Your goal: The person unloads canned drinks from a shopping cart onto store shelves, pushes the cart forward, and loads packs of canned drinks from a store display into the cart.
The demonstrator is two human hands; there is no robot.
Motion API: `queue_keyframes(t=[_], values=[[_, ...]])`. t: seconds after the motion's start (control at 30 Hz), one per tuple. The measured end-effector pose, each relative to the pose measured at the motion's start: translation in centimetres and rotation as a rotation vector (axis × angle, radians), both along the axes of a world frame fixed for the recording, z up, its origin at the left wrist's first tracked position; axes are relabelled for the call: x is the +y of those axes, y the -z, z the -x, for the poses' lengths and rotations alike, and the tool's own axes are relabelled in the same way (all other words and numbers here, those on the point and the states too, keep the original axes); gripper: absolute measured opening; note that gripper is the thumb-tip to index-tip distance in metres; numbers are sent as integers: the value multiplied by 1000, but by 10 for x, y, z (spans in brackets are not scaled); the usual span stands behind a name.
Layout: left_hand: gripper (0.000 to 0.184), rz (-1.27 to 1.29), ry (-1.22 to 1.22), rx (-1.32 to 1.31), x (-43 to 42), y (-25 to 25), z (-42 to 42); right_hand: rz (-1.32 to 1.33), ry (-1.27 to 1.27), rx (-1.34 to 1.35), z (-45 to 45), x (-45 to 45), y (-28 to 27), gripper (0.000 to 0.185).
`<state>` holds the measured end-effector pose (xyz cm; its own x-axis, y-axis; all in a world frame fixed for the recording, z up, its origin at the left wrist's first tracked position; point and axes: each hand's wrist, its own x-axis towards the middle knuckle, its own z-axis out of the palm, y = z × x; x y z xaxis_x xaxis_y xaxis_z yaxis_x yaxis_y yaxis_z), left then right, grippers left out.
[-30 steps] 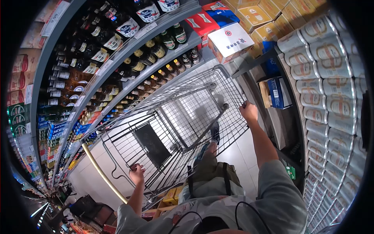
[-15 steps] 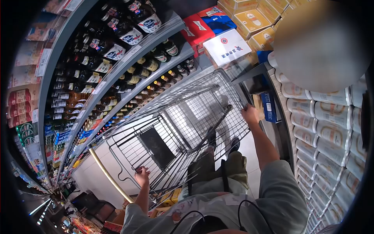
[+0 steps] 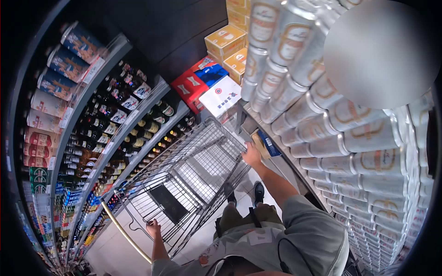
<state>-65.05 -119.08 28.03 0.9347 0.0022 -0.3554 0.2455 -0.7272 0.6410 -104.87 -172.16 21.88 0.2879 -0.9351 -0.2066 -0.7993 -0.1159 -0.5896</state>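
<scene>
A wire shopping cart (image 3: 198, 161) with nothing in its basket stands in front of me, its pale yellow handle bar (image 3: 123, 231) at the lower left. My left hand (image 3: 154, 227) is at the wires of the cart's near side, beside the dark seat panel (image 3: 169, 204), fingers curled round a wire. At the far end of the basket, my right hand (image 3: 251, 154) is closed on the cart's rim.
Curved shelves of bottles (image 3: 99, 122) and cans line the left. Stacked silver cans (image 3: 340, 138) fill the right. Red, white (image 3: 220, 97) and yellow boxes (image 3: 225, 38) stand beyond the cart. A blue box (image 3: 268, 143) sits beside my right hand.
The view has turned, so more stacked cans show on the right. Cart and both hands appear further left and lower, and the legs have shifted. Both hands have stayed at the cart.
</scene>
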Motion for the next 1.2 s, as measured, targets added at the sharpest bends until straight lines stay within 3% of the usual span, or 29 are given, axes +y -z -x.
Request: queue_keyframes(t=[0.03, 0.07, 0.13, 0.17, 0.2, 0.27, 0.33, 0.37, 0.53, 0.63, 0.8, 0.87, 0.97, 1.03, 1.07, 1.1, 1.13, 1.17, 1.2], values=[[42, -214, 139, -64, 13, 7, -9, 27, 5, -42, 14, 16, -21, 50], [42, -195, 160, -75, 4, -3, -2, 35, -9, -77, 30, 34, -44, 50], [54, -565, 336, -305, -9, -25, 11, 35, -38, -148, 64, 71, -75, 49], [61, -751, 201, -240, -22, -25, 16, 43, -49, -198, 87, 90, -69, 48], [73, -720, 84, -168, -39, -28, 26, 28, -42, -217, 113, 111, -63, 44], [80, -769, 110, -410, -69, -33, 57, 24, -3, -232, 164, 151, -42, 41], [87, -780, 253, -600, -100, -32, 86, -476, 58, -402, 217, 184, -33, 34], [84, -602, 365, -732, -121, -36, 116, -467, 79, -408, 242, 195, -34, 34], [59, 245, 857, -679, -263, -68, 266, -444, 108, -261, 333, 231, -69, 25], [49, 638, 1152, -593, -350, -176, 382, -230, 229, -498, 359, 230, -100, 23], [27, 1328, 1567, -754, -415, -346, 510, -167, 378, -750, 362, 222, -230, 17], [25, 1544, 1763, -848, -422, -409, 544, 33, 375, -1073, 362, 228, -288, 15], [30, 1556, 2152, -866, -423, -499, 590, 342, 312, -920, 386, 243, -368, 13], [49, 1449, 2373, -937, -428, -540, 618, 600, 248, -855, 408, 254, -411, 16], [49, 1454, 2377, -933, -434, -553, 630, 692, 236, -833, 420, 260, -428, 15], [62, 1385, 2458, -998, -440, -565, 641, 801, 204, -867, 426, 267, -451, 15], [77, 1309, 2537, -1066, -448, -573, 650, 909, 169, -784, 437, 272, -471, 15], [77, 1309, 2540, -1071, -456, -579, 657, 987, 134, -670, 446, 278, -494, 17], [88, 1138, 2640, -1088, -465, -585, 662, 1069, 77, -544, 457, 282, -515, 19]])
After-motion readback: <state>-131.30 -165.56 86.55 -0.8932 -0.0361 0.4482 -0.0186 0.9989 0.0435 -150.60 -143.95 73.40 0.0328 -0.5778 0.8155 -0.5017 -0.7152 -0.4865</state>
